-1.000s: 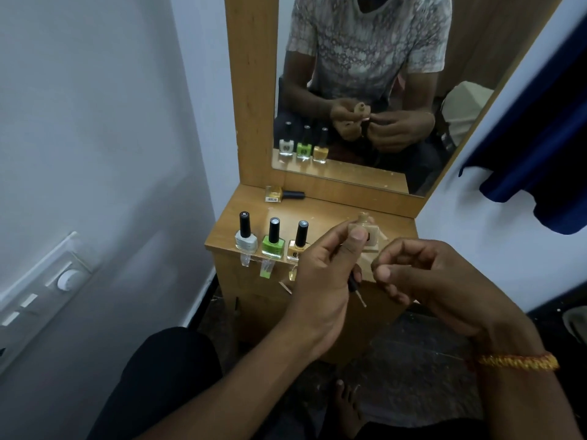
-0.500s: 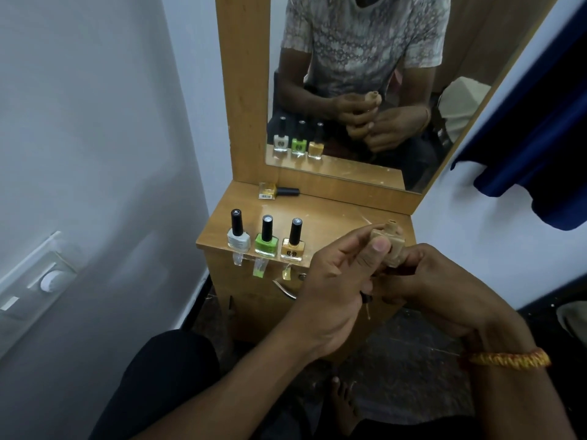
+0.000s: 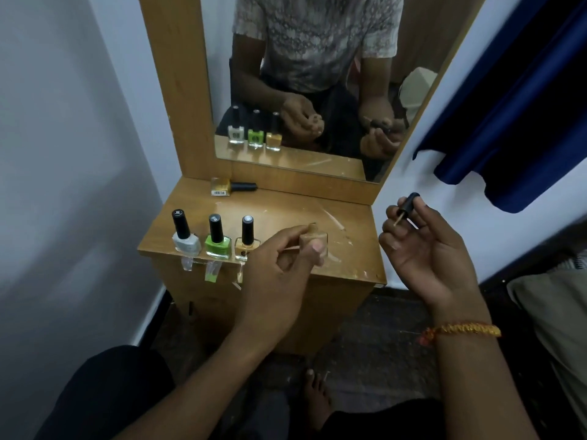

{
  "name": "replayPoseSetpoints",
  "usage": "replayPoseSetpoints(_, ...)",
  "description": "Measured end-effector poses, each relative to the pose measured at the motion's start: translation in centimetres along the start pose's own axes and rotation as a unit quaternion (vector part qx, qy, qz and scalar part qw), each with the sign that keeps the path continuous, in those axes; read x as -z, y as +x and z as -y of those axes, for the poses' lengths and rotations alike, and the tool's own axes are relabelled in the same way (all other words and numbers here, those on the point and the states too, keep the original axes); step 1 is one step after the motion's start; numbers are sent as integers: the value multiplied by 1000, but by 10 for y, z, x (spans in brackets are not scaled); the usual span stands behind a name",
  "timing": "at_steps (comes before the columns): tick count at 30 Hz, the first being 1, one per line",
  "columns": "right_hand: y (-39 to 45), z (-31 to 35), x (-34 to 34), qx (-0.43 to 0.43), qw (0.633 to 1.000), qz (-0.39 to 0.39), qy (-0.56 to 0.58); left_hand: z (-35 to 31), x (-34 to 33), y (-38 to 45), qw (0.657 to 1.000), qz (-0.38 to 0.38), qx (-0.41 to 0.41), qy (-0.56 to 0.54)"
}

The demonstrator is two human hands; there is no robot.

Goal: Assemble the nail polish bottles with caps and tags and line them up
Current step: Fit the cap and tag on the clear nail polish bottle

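Nearest the camera, the left hand (image 3: 279, 268) pinches an uncapped beige bottle (image 3: 314, 244) between thumb and fingers, holding it at the front edge of the wooden bench (image 3: 349, 249). The right hand (image 3: 422, 249) is held well apart to the right, off the bench's side, its fingertips curled round a black brush cap (image 3: 408, 204) with the brush pointing down-left. Left of the beige bottle, three capped bottles stand in a row along the front edge: white bottle (image 3: 185, 238), green bottle (image 3: 217, 239), and yellow bottle (image 3: 247, 241), with clear tags hanging below them. Farther back, a gold bottle (image 3: 232, 186) lies on its side beneath the mirror (image 3: 317, 90).
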State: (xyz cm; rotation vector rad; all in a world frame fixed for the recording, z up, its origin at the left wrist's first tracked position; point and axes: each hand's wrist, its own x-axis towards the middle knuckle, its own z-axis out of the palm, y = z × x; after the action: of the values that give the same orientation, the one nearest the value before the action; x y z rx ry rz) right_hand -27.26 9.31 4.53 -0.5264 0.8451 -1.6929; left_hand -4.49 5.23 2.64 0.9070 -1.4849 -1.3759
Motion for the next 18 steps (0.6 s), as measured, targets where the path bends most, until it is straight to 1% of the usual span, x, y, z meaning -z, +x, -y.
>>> replayPoseSetpoints(2, 4, -3, -1, 8, 1000, 3, 7, 2, -10, 9, 993, -24, -66, 92)
replayPoseSetpoints(4, 7, -4, -2, 19, 1000, 2, 10, 5, -21, 23, 975, -39, -123, 181)
replayPoseSetpoints(6, 7, -5, -3, 29, 999, -7, 18, 11, -32, 39, 956, -41, -149, 251)
replayPoseSetpoints(9, 5, -4, -3, 37, 999, -23, 17, 22, -44, 52, 924, -53, -144, 349)
replayPoseSetpoints(11, 3, -4, -3, 39, 999, -30, 1, 24, -48, 54, 910, -67, -148, 382)
replayPoseSetpoints(14, 0, -5, -4, 40, 999, -33, -16, 19, -53, 56, 895, -94, -154, 408)
replayPoseSetpoints(18, -1, -5, -2, 49, 997, -34, -49, 19, -54, 58, 891, -82, -137, 426)
